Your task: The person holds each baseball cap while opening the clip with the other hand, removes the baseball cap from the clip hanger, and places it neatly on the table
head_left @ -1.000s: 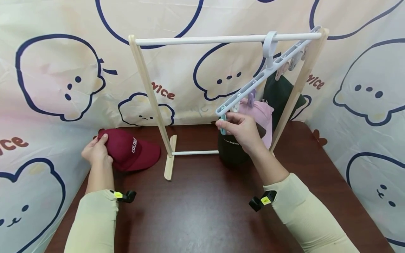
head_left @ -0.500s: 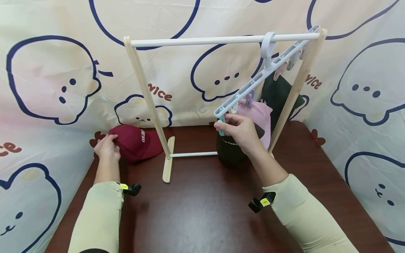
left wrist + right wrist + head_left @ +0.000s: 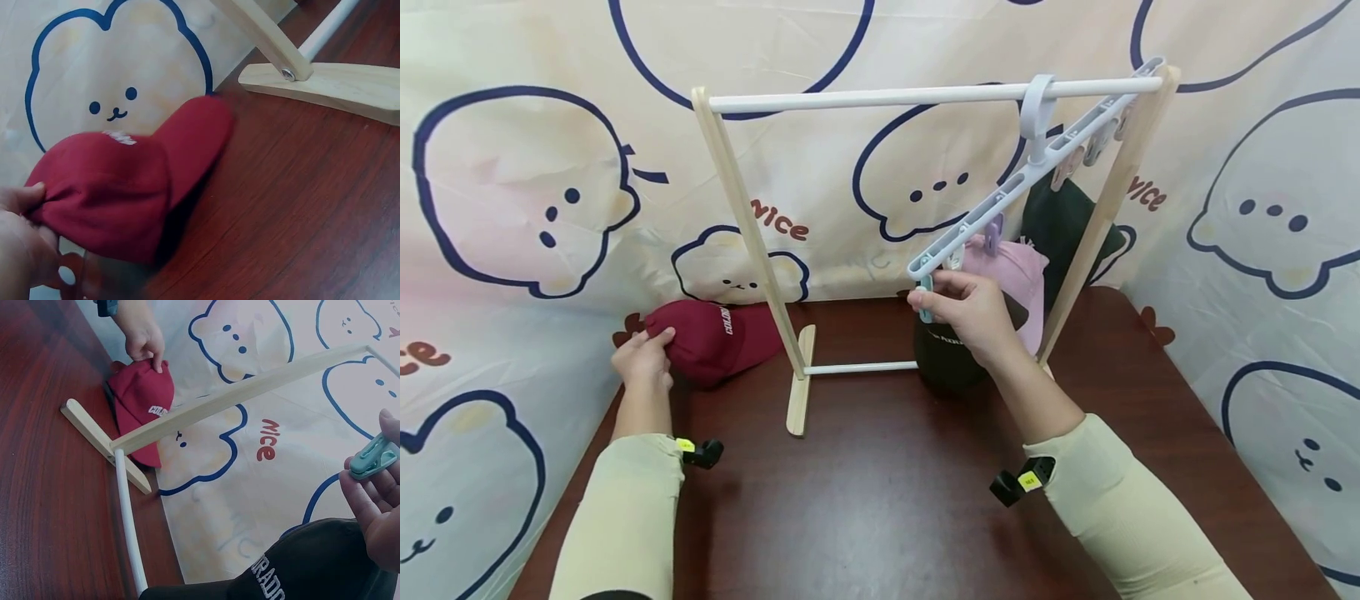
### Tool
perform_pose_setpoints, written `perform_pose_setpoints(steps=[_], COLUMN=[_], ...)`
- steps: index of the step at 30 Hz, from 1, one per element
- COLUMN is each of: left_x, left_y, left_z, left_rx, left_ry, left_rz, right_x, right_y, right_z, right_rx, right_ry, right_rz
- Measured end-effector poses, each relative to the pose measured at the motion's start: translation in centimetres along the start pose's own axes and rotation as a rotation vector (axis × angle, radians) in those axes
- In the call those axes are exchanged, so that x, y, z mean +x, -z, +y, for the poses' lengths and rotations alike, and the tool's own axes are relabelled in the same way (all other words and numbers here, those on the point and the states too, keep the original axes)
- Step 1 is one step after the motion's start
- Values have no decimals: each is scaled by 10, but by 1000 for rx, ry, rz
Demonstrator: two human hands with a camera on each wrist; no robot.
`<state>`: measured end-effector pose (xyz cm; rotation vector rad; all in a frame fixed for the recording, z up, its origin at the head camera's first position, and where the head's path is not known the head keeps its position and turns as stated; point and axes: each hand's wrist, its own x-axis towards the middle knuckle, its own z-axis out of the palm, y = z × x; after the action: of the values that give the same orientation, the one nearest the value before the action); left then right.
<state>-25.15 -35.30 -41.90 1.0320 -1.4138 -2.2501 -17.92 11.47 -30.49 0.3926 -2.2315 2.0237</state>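
My left hand [image 3: 643, 360] pinches the back of a dark red baseball cap [image 3: 703, 343] between thumb and fingers, at the table's far left. White lettering marks the cap's front, and its brim points right, passing behind the rack's left post. My right hand [image 3: 983, 318] pinches a teal clip [image 3: 373, 457] under the near end of a pale blue clip hanger [image 3: 988, 210]. Below that hand hangs a black cap [image 3: 946, 360] with white lettering, partly hidden by the wrist. Behind it a pink cap [image 3: 1011, 271] and a dark green cap [image 3: 1062, 225] hang from the same hanger.
A wooden rack with a white top bar [image 3: 865, 101] stands at the back of the brown table [image 3: 850, 500]. Its left foot [image 3: 801, 392] lies just right of the red cap. Patterned cloth [image 3: 535, 200] walls the back and sides.
The left hand shifted right with the red cap, then slightly back left; the cap's brim has swung behind the rack's left post. The right hand stays on the teal clip.
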Motion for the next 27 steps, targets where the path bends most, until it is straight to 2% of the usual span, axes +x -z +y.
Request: perform_pose_setpoints(steps=[3,4,6,10,12,15,18,22,27], left_x=[4,5,7,10,11,11,9,2,-12], left_y=[-1,-2,-2,-1,0,4,6,3,-2], left_z=[-5,-6,-7,-5,-4,-2,-2,-2,1], left_rx=[-59,-53,8,207,272,288,258,232,220], left_ry=[-28,-33,-26,-11,-11,-6,-11,-101,-285], left_rz=[34,37,18,-61,-93,-85,-50,-13,26], right_x=[-1,-2,-2,-2,-2,-2,-3,-3,-5], right_y=[1,1,2,3,3,3,3,3,2], right_z=[-1,-1,-1,-1,-1,-1,-2,-3,-4], right_rx=[-11,-14,-16,-13,-12,-10,-11,-16,-16], right_ry=[-5,-6,-9,-6,-1,4,5,8,5], right_rz=[-4,-5,-9,-12,-13,-15,-13,-14,-15])
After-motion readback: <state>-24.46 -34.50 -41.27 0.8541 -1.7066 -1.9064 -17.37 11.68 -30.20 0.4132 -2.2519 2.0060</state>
